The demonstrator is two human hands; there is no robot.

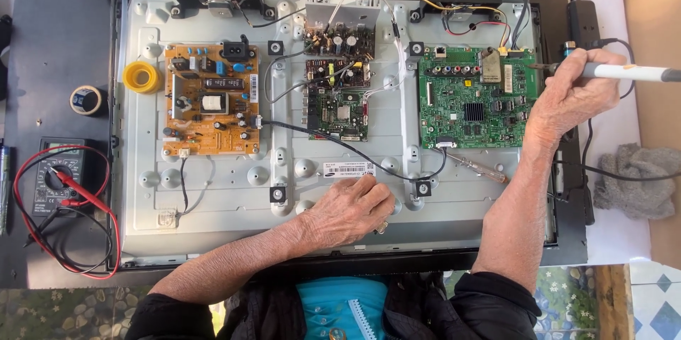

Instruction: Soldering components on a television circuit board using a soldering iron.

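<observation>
An opened flat-screen television lies face down, its grey metal back panel [213,184] bare. On it sit an orange power board [211,99], a small centre board [339,92] and a green main board [475,99]. My right hand [567,95] grips a white-handled soldering iron [628,72], its tip at the green board's right edge. My left hand [349,211] rests palm down on the panel's lower middle, fingers curled, holding nothing that I can see. A black cable [355,150] runs across the panel just above it.
A screwdriver [477,167] lies below the green board. A multimeter [58,177] with red and black leads sits at left, near a yellow solder spool [142,77] and a tape roll [88,99]. A grey rag [638,177] and a black power strip [583,17] are at right.
</observation>
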